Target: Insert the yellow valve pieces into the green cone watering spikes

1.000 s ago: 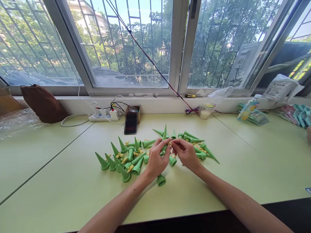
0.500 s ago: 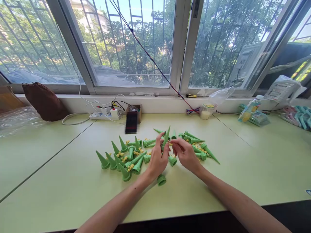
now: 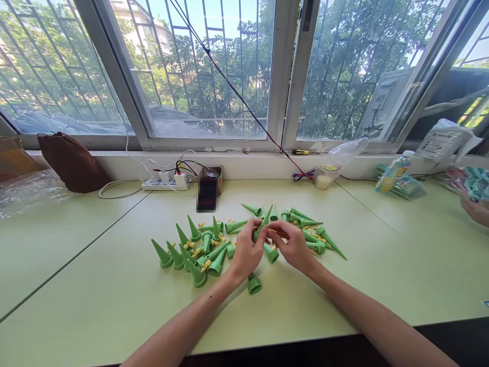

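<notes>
Tip up and leaning right, a green plastic watering spike [image 3: 263, 222] is held in the closed fingers of my left hand [image 3: 247, 248]. My right hand [image 3: 292, 243] meets it from the right, thumb and fingers pinching a small yellow valve [image 3: 272, 231] against the spike's side; the fingers partly cover it. Around both hands lie many more green spikes, some standing on their wide ends [image 3: 198, 275], others on their sides [image 3: 331, 243]. Small yellow valves [image 3: 205, 265] are scattered among them. One spike [image 3: 254, 284] lies below my left wrist, partly hidden by it.
A power strip [image 3: 166, 184] with cables and a small box [image 3: 214, 178] stand at the back, near a brown bag [image 3: 72, 163]. At back right are a jar [image 3: 324, 177] and a bottle [image 3: 394, 172]. Another person's hand [image 3: 476, 210] touches teal pieces [image 3: 477, 182] at the right edge.
The spike in my left hand has tilted further right, and my left fingers have closed lower around it. My right fingers have moved slightly lower. Another person's hand has appeared at the right edge.
</notes>
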`<state>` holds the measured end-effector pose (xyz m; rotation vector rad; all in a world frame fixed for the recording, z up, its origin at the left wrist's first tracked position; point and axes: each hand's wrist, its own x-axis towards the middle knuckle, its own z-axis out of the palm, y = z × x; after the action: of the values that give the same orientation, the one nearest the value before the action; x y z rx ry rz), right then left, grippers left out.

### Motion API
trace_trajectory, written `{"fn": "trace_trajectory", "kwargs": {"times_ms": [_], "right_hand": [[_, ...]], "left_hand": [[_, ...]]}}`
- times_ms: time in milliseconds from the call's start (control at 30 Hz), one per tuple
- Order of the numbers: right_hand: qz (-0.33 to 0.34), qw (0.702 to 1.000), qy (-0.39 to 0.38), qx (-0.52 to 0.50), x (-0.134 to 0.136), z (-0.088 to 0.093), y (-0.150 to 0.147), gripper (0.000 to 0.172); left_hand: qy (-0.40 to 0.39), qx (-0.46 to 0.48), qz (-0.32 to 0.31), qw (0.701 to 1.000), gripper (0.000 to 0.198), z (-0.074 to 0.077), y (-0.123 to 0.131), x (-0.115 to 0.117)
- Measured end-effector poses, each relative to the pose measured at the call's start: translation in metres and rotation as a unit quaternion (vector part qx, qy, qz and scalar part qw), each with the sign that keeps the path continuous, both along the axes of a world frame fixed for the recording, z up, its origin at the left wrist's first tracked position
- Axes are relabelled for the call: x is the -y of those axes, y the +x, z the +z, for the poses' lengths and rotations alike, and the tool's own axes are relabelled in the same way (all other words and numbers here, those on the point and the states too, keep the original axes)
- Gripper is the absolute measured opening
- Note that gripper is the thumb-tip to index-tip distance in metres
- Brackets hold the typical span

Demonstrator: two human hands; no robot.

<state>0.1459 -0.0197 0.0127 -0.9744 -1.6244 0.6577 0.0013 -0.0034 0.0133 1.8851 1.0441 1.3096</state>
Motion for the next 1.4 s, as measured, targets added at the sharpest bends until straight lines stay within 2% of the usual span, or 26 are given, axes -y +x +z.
{"fn": "trace_trajectory", "kwargs": {"times_ms": [133, 233, 400, 533, 767, 933, 1067, 1233, 1400], "right_hand": [[-0.002, 0.999, 0.031, 0.039, -0.0031, -0.0029, 0.0018, 0.008], [-0.006, 0.996, 0.046, 0.081, -0.0033, -0.0044, 0.0032, 0.01], [0.001, 0.995, 0.036, 0.097, -0.0006, -0.0036, 0.0034, 0.015], [0.005, 0.996, 0.023, 0.082, -0.0004, -0.0023, 0.0026, 0.011], [-0.001, 1.0, -0.005, 0.014, -0.0035, -0.0039, 0.0031, 0.012], [-0.049, 0.996, 0.044, 0.067, -0.0039, -0.0035, 0.0031, 0.013], [-0.082, 0.99, 0.067, 0.095, -0.0027, -0.0007, 0.0034, 0.013], [-0.043, 0.997, 0.03, 0.05, -0.0003, 0.0005, 0.0029, 0.012], [-0.049, 0.998, 0.02, 0.021, 0.001, -0.0019, 0.0024, 0.011]], "left_hand": [[0.062, -0.041, 0.036, 0.997, 0.012, 0.0017, -0.0005, 0.0018], [0.094, -0.068, 0.053, 0.992, 0.012, 0.0019, -0.0009, 0.0033], [0.11, -0.075, 0.041, 0.99, 0.011, 0.0003, -0.0007, 0.0028], [0.115, -0.068, 0.05, 0.99, 0.01, -0.0011, -0.0004, 0.0016], [0.099, -0.059, 0.102, 0.988, 0.015, -0.0013, -0.0024, -0.0005], [0.053, -0.037, 0.128, 0.99, 0.021, 0.0019, -0.0043, -0.0019], [-0.007, -0.004, 0.089, 0.996, 0.028, 0.0013, -0.0033, -0.0009], [-0.029, 0.01, 0.055, 0.998, 0.031, 0.0011, -0.0007, 0.0024], [-0.046, 0.033, 0.035, 0.998, 0.03, 0.0006, 0.0003, 0.0032]]}}
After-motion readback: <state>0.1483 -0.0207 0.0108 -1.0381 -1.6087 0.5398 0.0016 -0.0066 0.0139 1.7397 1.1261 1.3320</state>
